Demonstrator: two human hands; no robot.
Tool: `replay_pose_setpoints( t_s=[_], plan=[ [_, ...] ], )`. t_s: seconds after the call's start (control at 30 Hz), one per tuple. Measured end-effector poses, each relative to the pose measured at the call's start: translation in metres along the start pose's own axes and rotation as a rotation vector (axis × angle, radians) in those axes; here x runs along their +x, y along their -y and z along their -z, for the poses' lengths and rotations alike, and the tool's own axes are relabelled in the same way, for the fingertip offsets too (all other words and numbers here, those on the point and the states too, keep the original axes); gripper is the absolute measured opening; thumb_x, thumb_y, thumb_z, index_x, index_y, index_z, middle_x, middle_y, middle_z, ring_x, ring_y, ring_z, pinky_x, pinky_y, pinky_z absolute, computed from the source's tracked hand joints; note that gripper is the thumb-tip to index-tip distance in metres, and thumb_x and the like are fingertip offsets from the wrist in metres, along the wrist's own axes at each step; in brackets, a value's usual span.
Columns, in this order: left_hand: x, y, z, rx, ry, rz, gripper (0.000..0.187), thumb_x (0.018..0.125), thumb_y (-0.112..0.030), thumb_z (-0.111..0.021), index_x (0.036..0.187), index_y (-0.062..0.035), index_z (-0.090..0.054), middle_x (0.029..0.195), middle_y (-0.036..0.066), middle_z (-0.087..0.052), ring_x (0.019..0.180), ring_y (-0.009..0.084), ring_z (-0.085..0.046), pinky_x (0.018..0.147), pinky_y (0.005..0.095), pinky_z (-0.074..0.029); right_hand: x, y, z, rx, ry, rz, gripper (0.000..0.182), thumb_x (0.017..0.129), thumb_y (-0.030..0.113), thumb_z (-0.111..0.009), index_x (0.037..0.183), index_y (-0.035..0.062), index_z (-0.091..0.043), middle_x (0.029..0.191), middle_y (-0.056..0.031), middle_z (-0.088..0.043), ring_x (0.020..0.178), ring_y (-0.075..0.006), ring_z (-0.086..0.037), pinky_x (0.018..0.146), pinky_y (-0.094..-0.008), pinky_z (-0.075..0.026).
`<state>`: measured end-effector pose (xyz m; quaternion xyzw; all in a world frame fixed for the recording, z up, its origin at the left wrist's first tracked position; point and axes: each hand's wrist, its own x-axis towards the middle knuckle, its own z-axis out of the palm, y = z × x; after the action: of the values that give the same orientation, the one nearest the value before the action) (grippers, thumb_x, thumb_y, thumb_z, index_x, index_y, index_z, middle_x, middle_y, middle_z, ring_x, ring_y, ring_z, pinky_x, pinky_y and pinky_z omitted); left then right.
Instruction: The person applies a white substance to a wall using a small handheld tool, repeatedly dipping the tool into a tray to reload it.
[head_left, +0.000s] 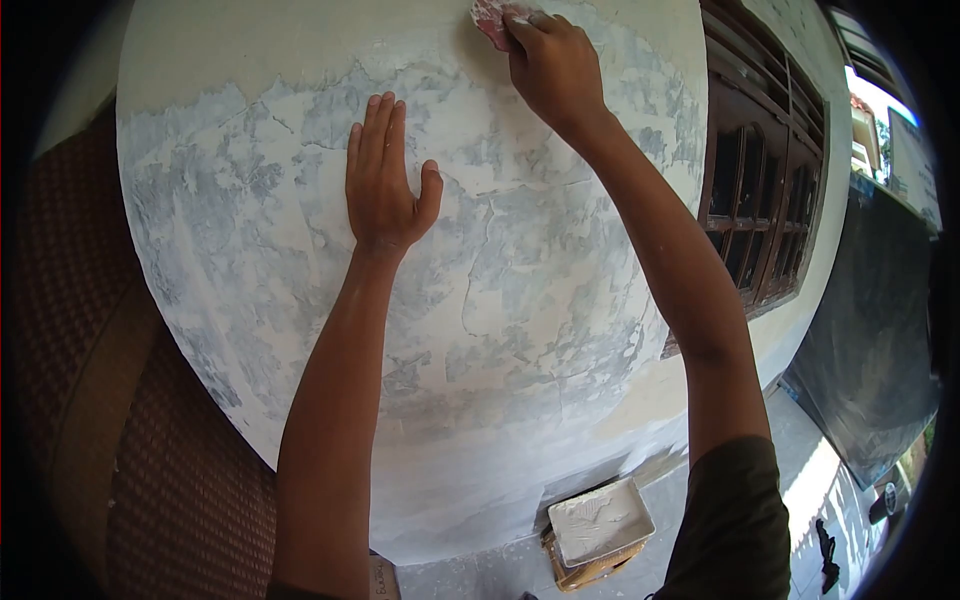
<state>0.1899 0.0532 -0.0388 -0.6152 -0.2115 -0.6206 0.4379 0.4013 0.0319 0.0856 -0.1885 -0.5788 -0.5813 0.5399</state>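
My left hand (385,185) lies flat against the patchy white and grey wall (530,250), with its fingers stretched upward and its thumb apart. Higher up and to the right, my right hand (550,65) grips a reddish scraper (490,22) smeared with white paste. The scraper is at the wall's upper part, near the top edge of the view, and my fingers cover part of it. Below, a shallow tray (602,522) of white paste rests on a brown box (590,572) on the floor.
A brown wooden window (765,170) is to the right of the wall. Brown woven panels (180,460) stand at the left. A large dark sheet (865,330) leans at the far right, near a dark cup (883,503) and a black object (827,556) on the tiled floor.
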Motion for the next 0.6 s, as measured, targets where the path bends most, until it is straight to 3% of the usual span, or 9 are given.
replay_pose_setpoints(
  t_s=[0.1, 0.2, 0.27, 0.37, 0.5, 0.57, 0.6],
  plan=[
    [-0.001, 0.001, 0.0, 0.005, 0.004, -0.003, 0.062, 0.086, -0.027, -0.049, 0.138, 0.0064, -0.048, 0.147, 0.022, -0.047, 0.143, 0.0346, -0.038, 0.116, 0.0518, -0.028, -0.006, -0.014, -0.009, -0.056, 0.032, 0.01, 0.024, 0.081, 0.005, -0.066, 0.103, 0.0044, -0.072, 0.088, -0.0128, -0.069, 0.084, -0.0317, -0.065, 0.076, -0.0438, -0.05],
    [0.0, 0.0, 0.001, -0.004, 0.013, 0.005, 0.062, 0.087, -0.025, -0.048, 0.141, 0.0046, -0.044, 0.149, 0.02, -0.045, 0.144, 0.0343, -0.036, 0.117, 0.0528, -0.026, -0.047, 0.004, 0.004, -0.012, 0.195, 0.0, 0.025, 0.08, 0.005, -0.068, 0.104, 0.0038, -0.072, 0.087, -0.0116, -0.069, 0.086, -0.0297, -0.066, 0.079, -0.042, -0.05],
    [-0.002, -0.001, 0.002, -0.015, 0.022, 0.012, 0.063, 0.088, -0.023, -0.046, 0.145, 0.0028, -0.041, 0.151, 0.018, -0.043, 0.145, 0.0341, -0.033, 0.117, 0.0538, -0.025, -0.069, 0.026, 0.023, 0.099, 0.162, -0.029, 0.017, 0.078, 0.005, -0.067, 0.095, 0.005, -0.072, 0.085, -0.0103, -0.069, 0.086, -0.0276, -0.065, 0.079, -0.0403, -0.048],
    [0.0, -0.001, 0.001, -0.023, 0.021, 0.009, 0.063, 0.087, -0.023, -0.047, 0.145, 0.0028, -0.041, 0.151, 0.018, -0.042, 0.145, 0.0338, -0.033, 0.117, 0.0537, -0.025, -0.054, 0.022, 0.031, 0.115, 0.059, -0.041, 0.019, 0.079, 0.005, -0.068, 0.098, 0.0056, -0.072, 0.085, -0.0098, -0.069, 0.085, -0.0276, -0.065, 0.077, -0.041, -0.049],
    [-0.001, -0.001, 0.0, 0.011, 0.006, 0.004, 0.061, 0.087, -0.027, -0.049, 0.139, 0.0058, -0.047, 0.147, 0.022, -0.047, 0.143, 0.0345, -0.038, 0.117, 0.052, -0.028, -0.013, 0.001, 0.009, 0.097, 0.033, -0.082, 0.012, 0.079, 0.005, -0.066, 0.09, 0.0043, -0.07, 0.085, -0.0121, -0.069, 0.084, -0.0296, -0.065, 0.076, -0.0426, -0.049],
    [0.0, 0.0, 0.001, 0.001, 0.001, 0.002, 0.061, 0.087, -0.027, -0.048, 0.139, 0.0057, -0.047, 0.147, 0.021, -0.047, 0.143, 0.0345, -0.038, 0.116, 0.052, -0.028, -0.01, 0.003, 0.001, 0.036, 0.121, -0.085, 0.026, 0.081, 0.005, -0.067, 0.106, 0.0041, -0.072, 0.09, -0.0141, -0.069, 0.087, -0.0352, -0.065, 0.076, -0.0439, -0.052],
    [0.0, 0.0, 0.001, -0.006, -0.004, 0.0, 0.06, 0.087, -0.026, -0.048, 0.139, 0.0058, -0.047, 0.146, 0.021, -0.048, 0.142, 0.0346, -0.039, 0.116, 0.052, -0.028, -0.02, 0.013, 0.002, 0.039, 0.13, -0.077, 0.029, 0.079, 0.003, -0.065, 0.107, 0.0038, -0.071, 0.089, -0.0136, -0.069, 0.088, -0.0342, -0.065, 0.079, -0.0435, -0.051]
  ],
)
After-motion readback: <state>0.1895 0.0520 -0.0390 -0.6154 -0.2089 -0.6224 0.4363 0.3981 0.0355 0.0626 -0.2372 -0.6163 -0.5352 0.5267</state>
